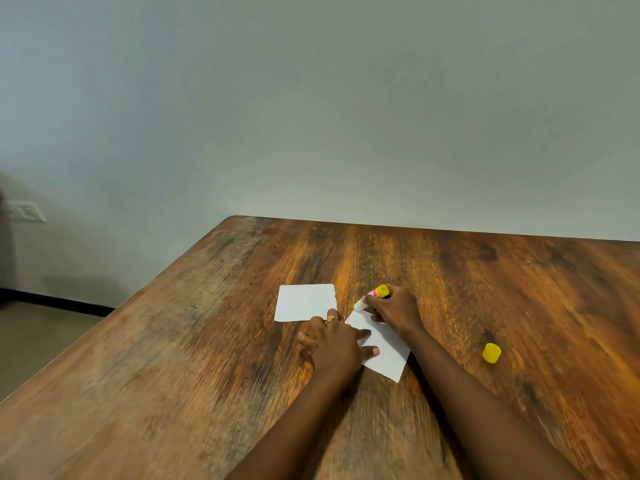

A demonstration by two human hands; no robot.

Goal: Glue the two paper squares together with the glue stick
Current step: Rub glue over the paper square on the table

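Two white paper squares lie on the wooden table (207, 341). The far square (304, 301) rests flat and untouched. The near square (388, 351) is pinned under my left hand (334, 344), fingers spread flat on its left part. My right hand (393, 308) grips the glue stick (372, 296), a white tube with a yellow end, tilted with its tip down at the near square's far corner. The stick's yellow cap (491, 352) stands alone to the right.
The table's left edge runs diagonally from the far corner toward me, with floor beyond it. A pale wall stands right behind the table's far edge. A wall socket (26, 210) is at far left.
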